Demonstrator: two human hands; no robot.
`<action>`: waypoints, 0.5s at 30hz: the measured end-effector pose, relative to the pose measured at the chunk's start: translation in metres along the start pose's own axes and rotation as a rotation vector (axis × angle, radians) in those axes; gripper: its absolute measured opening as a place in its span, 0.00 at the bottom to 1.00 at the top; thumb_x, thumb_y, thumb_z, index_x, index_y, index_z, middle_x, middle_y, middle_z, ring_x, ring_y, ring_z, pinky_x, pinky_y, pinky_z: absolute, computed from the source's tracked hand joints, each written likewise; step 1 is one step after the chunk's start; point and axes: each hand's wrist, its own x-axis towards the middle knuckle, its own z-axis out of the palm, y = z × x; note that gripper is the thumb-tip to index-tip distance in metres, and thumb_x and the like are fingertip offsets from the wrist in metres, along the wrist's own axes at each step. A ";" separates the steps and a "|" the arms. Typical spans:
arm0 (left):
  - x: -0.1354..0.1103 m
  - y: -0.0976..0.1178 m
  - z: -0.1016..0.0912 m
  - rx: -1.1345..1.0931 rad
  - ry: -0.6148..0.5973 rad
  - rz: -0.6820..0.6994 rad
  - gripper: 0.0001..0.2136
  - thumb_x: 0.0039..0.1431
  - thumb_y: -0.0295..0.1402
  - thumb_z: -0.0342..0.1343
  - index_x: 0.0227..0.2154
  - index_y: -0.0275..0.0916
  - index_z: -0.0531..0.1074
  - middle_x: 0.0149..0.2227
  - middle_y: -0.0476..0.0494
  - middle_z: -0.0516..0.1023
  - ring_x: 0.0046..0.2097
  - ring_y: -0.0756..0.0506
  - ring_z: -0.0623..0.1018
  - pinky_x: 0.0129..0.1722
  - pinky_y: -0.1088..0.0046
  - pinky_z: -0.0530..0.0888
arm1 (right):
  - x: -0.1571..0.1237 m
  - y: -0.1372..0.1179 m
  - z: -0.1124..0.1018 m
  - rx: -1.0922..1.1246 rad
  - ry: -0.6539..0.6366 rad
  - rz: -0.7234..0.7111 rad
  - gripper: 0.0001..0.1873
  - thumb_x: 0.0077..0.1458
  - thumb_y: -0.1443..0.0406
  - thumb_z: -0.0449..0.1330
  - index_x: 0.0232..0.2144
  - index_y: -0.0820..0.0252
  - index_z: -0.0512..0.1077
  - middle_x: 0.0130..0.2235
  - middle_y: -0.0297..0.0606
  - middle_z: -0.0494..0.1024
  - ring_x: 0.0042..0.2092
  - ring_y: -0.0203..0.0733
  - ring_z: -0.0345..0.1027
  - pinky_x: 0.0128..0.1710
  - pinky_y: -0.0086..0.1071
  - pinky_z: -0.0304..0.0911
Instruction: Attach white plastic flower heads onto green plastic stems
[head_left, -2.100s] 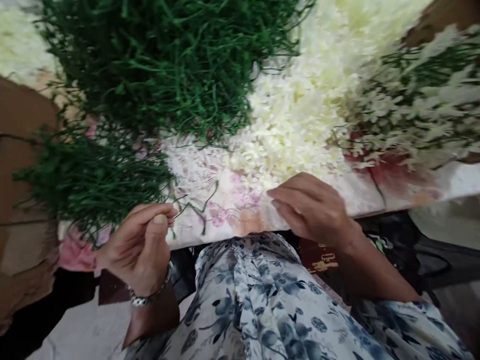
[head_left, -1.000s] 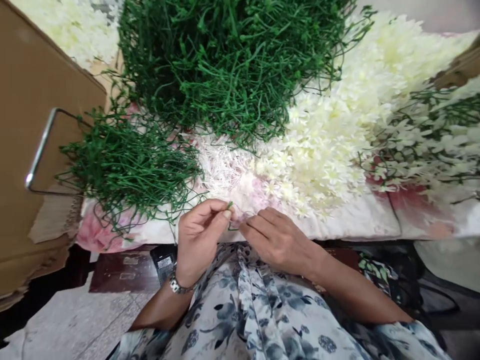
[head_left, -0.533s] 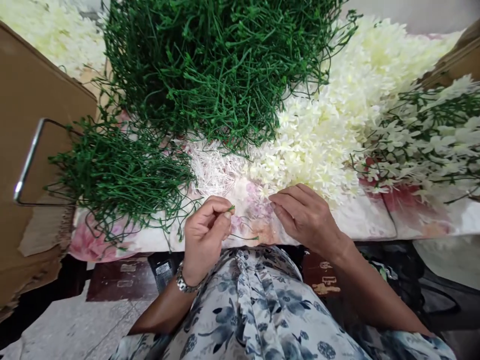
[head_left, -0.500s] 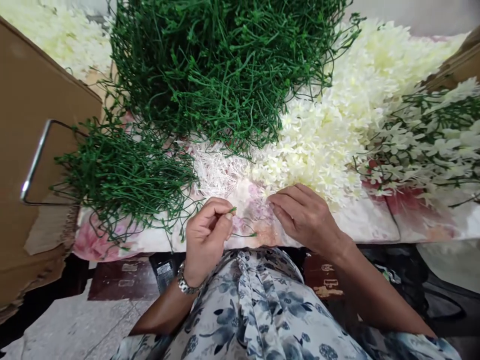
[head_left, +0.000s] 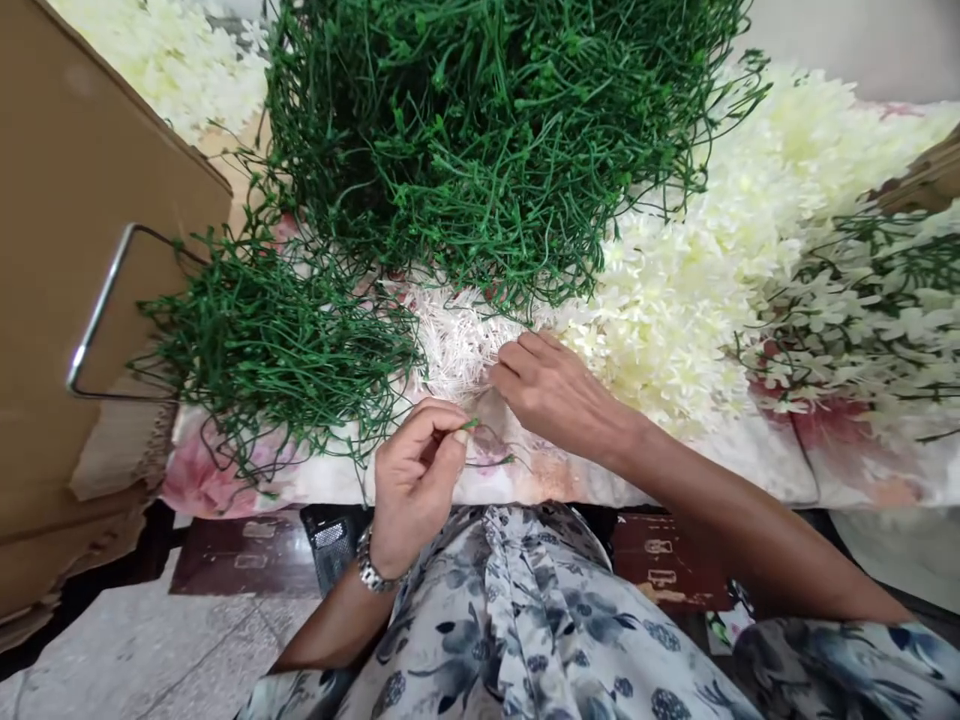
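Observation:
My left hand (head_left: 420,468) pinches a thin green plastic flower stem (head_left: 471,424) between thumb and forefinger, near the table's front edge. The stem's green tip shows at the fingertips, and its thin end runs out to the right. My right hand (head_left: 559,398) is at the right edge of a pile of thin white plastic strands (head_left: 456,340), its fingers curled together and pointing left. Its fingertips are partly hidden, so I cannot make out what is in them. Left of the strands lies a smaller heap of green stems (head_left: 277,345). Loose pale cream artificial blossoms (head_left: 660,330) spread beyond the right hand.
A large mound of green stems (head_left: 487,150) fills the back. Stems with white flowers on them (head_left: 870,310) lie at the right. At the left stands a cardboard box (head_left: 97,150), with a bent metal rod (head_left: 101,300) beside it. Floral cloth (head_left: 555,487) covers the table.
My right hand has moved left, from beside the cream blossoms to the white strands. My left hand still pinches the green stem in nearly the same place. The view has shifted slightly.

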 end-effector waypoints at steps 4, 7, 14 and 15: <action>0.001 0.001 -0.005 -0.005 0.000 -0.001 0.02 0.54 0.30 0.52 0.29 0.38 0.69 0.33 0.46 0.71 0.28 0.53 0.69 0.25 0.76 0.67 | -0.014 -0.004 -0.004 0.030 -0.048 -0.036 0.06 0.55 0.73 0.51 0.30 0.62 0.66 0.31 0.39 0.68 0.35 0.42 0.56 0.36 0.35 0.50; 0.002 0.001 -0.007 -0.017 -0.010 0.002 0.02 0.54 0.29 0.52 0.29 0.38 0.69 0.33 0.47 0.70 0.27 0.54 0.69 0.25 0.76 0.66 | -0.028 -0.008 -0.010 0.050 -0.085 -0.034 0.06 0.56 0.72 0.51 0.29 0.61 0.66 0.31 0.39 0.68 0.35 0.42 0.55 0.36 0.35 0.50; -0.001 0.001 -0.005 -0.019 -0.080 -0.045 0.03 0.55 0.27 0.52 0.30 0.38 0.69 0.31 0.48 0.69 0.25 0.55 0.66 0.23 0.78 0.64 | -0.057 -0.011 -0.023 0.117 -0.101 0.041 0.05 0.56 0.69 0.53 0.30 0.61 0.68 0.31 0.38 0.71 0.36 0.41 0.58 0.36 0.35 0.52; -0.001 0.001 -0.004 -0.015 -0.100 -0.047 0.03 0.55 0.27 0.51 0.30 0.37 0.69 0.31 0.48 0.69 0.25 0.55 0.66 0.23 0.78 0.64 | -0.061 -0.009 -0.024 0.127 -0.068 0.064 0.05 0.56 0.69 0.53 0.30 0.61 0.68 0.31 0.38 0.71 0.36 0.40 0.59 0.36 0.35 0.53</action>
